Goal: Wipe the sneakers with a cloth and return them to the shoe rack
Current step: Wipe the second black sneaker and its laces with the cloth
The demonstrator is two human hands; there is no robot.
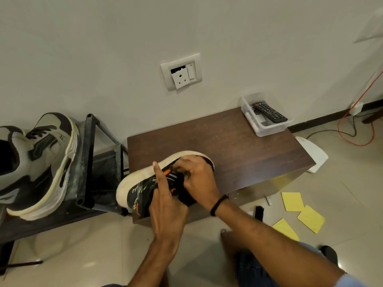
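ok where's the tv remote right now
In the head view the remote lies in a clear plastic box on the far right corner of the brown table, against the wall.

black sneaker (143,189) with orange accents, white sole; dark brown table (238,146); yellow papers (293,201).
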